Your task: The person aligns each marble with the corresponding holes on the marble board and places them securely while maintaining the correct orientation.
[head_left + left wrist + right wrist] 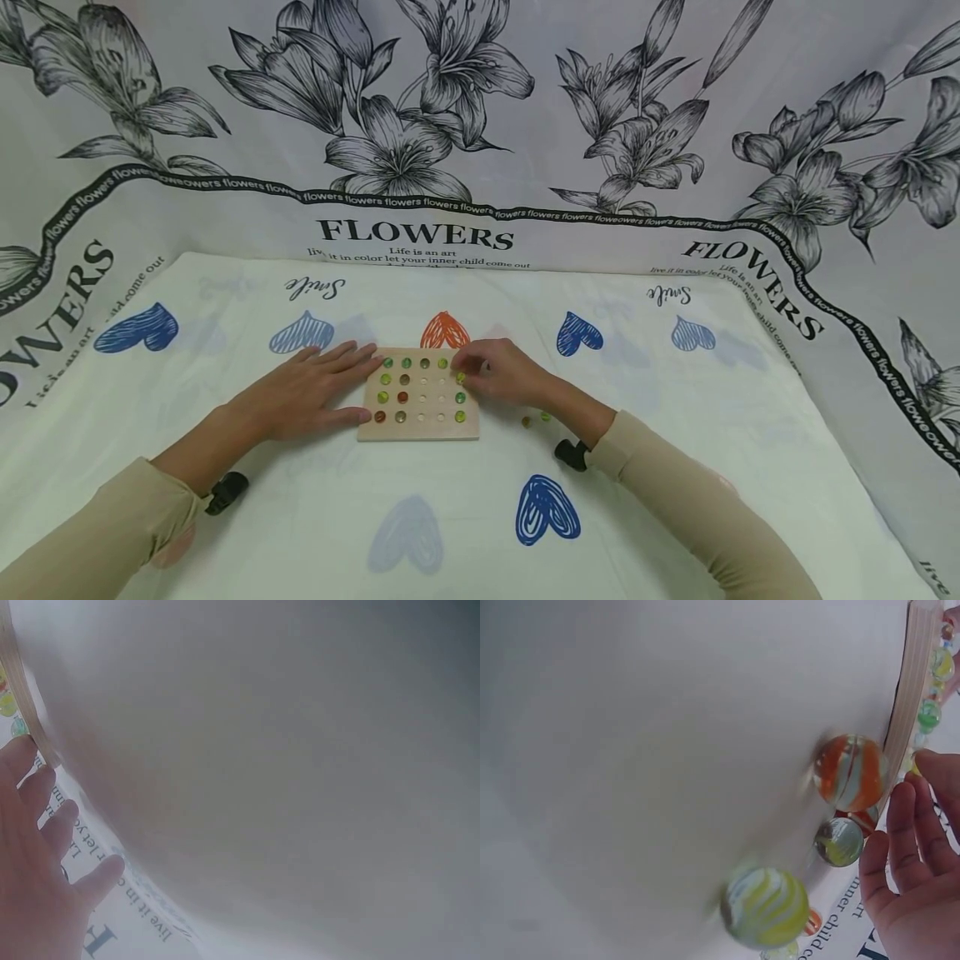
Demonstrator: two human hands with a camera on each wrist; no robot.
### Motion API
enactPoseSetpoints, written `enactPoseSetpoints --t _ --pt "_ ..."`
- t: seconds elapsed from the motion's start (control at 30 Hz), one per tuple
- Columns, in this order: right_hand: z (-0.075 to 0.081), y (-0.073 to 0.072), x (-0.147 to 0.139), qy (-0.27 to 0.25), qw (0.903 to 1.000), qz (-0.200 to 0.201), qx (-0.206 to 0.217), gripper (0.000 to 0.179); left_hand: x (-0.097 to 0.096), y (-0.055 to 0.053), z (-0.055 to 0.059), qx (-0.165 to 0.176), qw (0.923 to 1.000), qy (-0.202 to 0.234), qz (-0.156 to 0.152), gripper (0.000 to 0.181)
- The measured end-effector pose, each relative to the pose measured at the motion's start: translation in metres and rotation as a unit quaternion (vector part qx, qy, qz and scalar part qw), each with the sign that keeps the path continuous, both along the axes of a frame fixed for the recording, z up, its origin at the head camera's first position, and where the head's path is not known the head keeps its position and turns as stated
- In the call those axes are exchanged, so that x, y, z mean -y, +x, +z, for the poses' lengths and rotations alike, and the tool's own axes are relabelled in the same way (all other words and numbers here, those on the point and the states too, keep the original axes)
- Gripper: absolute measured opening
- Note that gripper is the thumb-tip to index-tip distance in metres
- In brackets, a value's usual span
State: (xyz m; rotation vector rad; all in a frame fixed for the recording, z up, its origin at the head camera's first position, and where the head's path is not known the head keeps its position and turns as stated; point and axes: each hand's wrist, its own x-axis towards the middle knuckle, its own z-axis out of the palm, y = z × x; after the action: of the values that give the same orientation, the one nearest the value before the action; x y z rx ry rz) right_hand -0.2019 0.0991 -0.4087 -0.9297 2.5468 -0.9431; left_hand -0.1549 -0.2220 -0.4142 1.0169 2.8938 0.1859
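The board [420,432] lies mid-frame. The left hand [306,396] rests on its left edge, fingers straight; the right hand [508,375] — thumb and finger pinching a yellow marble [915,766] — sits at its upper right. A light pinch, board steady, should serve best.

White cloth [285,533] with a wooden board [423,429] and loose marbles [851,772]
Blue, pale and orange hearts [548,510] are printed across the cloth; the board lies flat, with glass marbles striped orange or yellow beside it.
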Motion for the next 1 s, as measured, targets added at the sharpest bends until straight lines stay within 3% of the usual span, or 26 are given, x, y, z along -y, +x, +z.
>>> enactPoseSetpoints --t 0.37,0.73,1.0 --pt "0.008 -0.002 -0.008 -0.006 1.0000 -0.007 -0.004 0.021 0.001 0.001 0.001 -0.003 1.0000 0.004 -0.003 0.077" --pt "0.019 -0.018 -0.052 -0.032 0.9977 -0.058 -0.016 0.021 0.001 0.000 0.000 0.000 1.0000 0.002 -0.004 0.078" --pt "0.018 -0.020 -0.080 -0.027 0.9963 -0.078 -0.023 0.021 0.001 -0.001 -0.001 0.003 1.0000 0.001 -0.003 0.078"
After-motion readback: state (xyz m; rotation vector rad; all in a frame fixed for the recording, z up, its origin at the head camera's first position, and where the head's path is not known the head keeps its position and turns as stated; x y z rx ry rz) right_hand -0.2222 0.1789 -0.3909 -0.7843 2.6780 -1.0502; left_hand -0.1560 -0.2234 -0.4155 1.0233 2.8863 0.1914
